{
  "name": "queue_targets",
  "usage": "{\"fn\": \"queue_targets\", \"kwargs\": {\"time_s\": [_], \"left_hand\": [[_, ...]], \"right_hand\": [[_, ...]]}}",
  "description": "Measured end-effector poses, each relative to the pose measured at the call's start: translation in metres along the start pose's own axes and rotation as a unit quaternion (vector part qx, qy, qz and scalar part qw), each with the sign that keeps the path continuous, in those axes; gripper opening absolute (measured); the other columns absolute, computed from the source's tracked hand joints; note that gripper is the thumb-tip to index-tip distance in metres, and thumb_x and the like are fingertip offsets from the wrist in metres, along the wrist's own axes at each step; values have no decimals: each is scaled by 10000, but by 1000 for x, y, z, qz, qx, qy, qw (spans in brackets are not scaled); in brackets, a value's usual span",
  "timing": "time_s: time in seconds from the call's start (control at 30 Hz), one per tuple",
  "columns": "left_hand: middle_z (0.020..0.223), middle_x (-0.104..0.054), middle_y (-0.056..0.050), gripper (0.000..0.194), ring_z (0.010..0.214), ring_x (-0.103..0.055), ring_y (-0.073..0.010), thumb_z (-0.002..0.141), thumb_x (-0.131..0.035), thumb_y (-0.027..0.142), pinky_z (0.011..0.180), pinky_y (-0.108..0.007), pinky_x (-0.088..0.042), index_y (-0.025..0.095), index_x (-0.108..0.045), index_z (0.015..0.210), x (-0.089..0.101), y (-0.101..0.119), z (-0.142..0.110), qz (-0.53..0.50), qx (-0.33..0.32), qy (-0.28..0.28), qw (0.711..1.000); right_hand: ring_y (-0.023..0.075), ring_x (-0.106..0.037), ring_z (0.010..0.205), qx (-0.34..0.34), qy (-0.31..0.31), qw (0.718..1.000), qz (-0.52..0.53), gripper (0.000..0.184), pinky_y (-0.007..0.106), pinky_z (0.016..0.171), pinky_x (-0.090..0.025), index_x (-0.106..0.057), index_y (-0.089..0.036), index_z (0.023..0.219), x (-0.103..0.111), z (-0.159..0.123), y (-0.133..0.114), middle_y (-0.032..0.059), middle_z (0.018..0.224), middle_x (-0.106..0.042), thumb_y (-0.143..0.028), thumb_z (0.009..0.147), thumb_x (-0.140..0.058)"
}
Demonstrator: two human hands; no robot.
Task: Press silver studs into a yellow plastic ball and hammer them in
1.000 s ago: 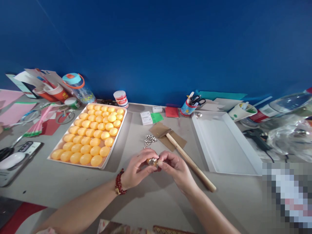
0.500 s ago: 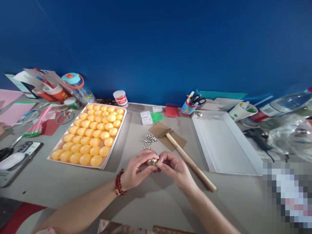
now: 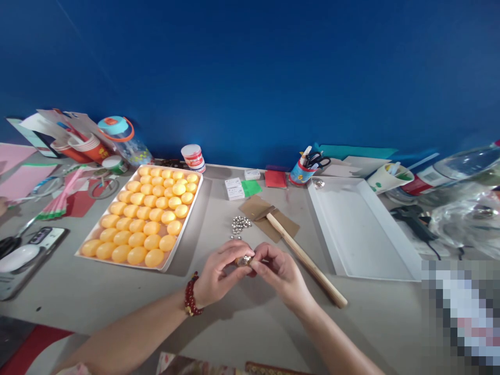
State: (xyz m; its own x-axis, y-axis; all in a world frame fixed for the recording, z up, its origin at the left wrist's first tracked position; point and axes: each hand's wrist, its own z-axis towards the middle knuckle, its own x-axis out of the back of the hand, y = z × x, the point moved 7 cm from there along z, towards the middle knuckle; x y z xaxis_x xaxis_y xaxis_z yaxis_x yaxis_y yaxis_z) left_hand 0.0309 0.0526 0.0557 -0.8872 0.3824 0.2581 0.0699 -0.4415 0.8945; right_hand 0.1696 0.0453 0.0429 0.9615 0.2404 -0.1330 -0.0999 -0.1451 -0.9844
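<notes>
Between the fingertips of my left hand (image 3: 219, 271) is a small ball (image 3: 244, 260), orange at its edges with shiny silver pieces on top. My right hand (image 3: 278, 272) pinches thumb and fingers together at the ball's right side; anything small between those fingertips is hidden. Just beyond my hands lies a heap of small silver studs (image 3: 241, 224), with a few loose ones nearer to me. To the right, a hammer (image 3: 304, 255) with a wooden handle lies on the table, its head over a brown board (image 3: 287, 225).
A shallow box (image 3: 167, 264) of orange balls stands left. On the right, a white tray (image 3: 363, 234) has one silvery piece (image 3: 318, 183) in its far corner. Small white boxes (image 3: 234, 188), a red square (image 3: 275, 179), a scissors cup (image 3: 301, 173) and a glue gun (image 3: 414, 221) lie around.
The ball has turned slightly in my left fingers, and my right fingertips have shifted a little left against it. The surrounding things stay where they were.
</notes>
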Motion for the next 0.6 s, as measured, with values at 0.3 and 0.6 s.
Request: {"fn": "queue_targets", "kwargs": {"time_s": [0.3, 0.6], "left_hand": [[988, -650, -120, 166, 1000, -613, -240, 931, -584, 210, 879, -374, -508, 166, -627, 1085, 0, 2, 0, 7, 8, 8, 1000], [979, -664, -112, 156, 1004, -607, -244, 939, -580, 231, 897, -393, -507, 180, -625, 1080, -1, 5, 0, 15, 3, 1, 1000]], "right_hand": [[155, -575, 689, 29, 18, 995, -93, 279, 252, 621, -461, -577, -186, 798, 0, -2, -6, 26, 770, -595, -438, 906, -628], [142, -554, 672, 54, 38, 994, -93, 224, 242, 602, -451, -575, -196, 793, -2, -5, -10, 19, 782, -578, -379, 902, -645]]}}
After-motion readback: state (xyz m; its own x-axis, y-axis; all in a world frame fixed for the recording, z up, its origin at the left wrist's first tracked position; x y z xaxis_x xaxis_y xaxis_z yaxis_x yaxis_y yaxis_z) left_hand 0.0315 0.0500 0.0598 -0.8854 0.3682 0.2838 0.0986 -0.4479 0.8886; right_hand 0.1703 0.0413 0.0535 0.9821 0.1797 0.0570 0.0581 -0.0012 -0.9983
